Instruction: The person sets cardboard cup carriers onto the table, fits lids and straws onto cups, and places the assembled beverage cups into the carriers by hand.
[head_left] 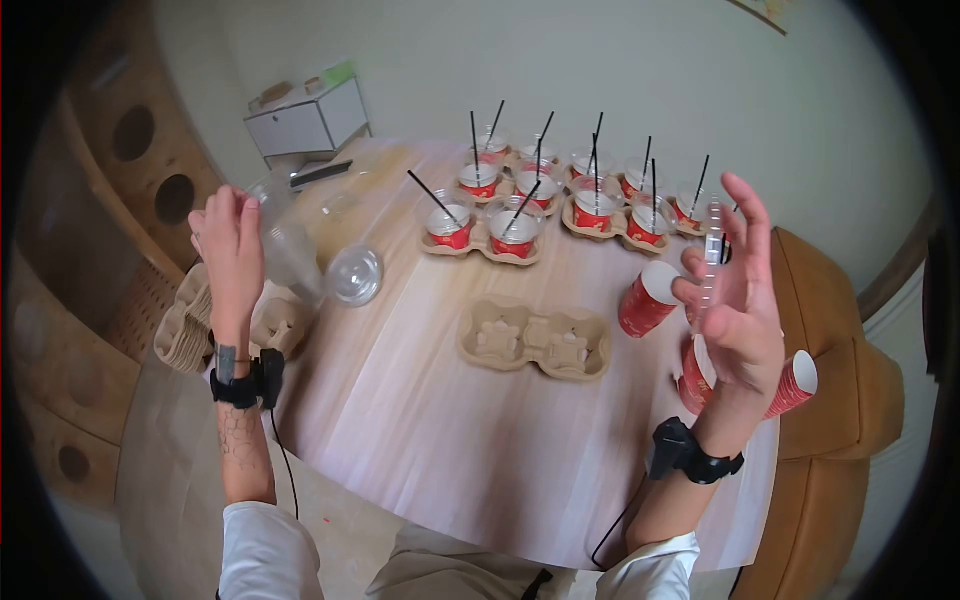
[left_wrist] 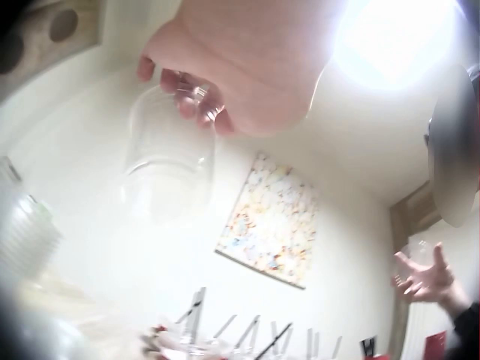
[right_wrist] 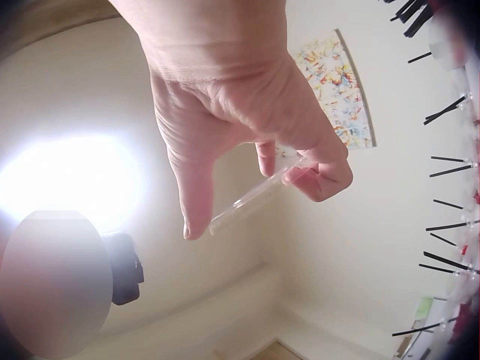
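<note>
High over the table's left side, my left hand (head_left: pixel 232 250) (left_wrist: pixel 247 67) pinches the edge of a clear plastic piece (left_wrist: pixel 169 161), a cup or domed lid. On the right, my right hand (head_left: pixel 745 300) (right_wrist: pixel 225 112) holds a thin clear lid (head_left: pixel 712 250) (right_wrist: pixel 255 196) edge-on, between thumb and bent fingers. A cardboard two-cup carrier (head_left: pixel 535 340) lies between the hands on the table, its compartments without cups. Red paper cups (head_left: pixel 647 300) stand below and beside my right hand. A clear domed lid (head_left: pixel 355 276) rests right of my left hand.
Several carriers with lidded red cups (head_left: pixel 512 232) and black straws fill the table's far side. Stacked carriers (head_left: pixel 185 325) and clear plastic pieces (head_left: pixel 290 240) stand at the left. A brown leather seat (head_left: pixel 830 360) is beyond the right edge, a white cabinet (head_left: pixel 300 125) behind.
</note>
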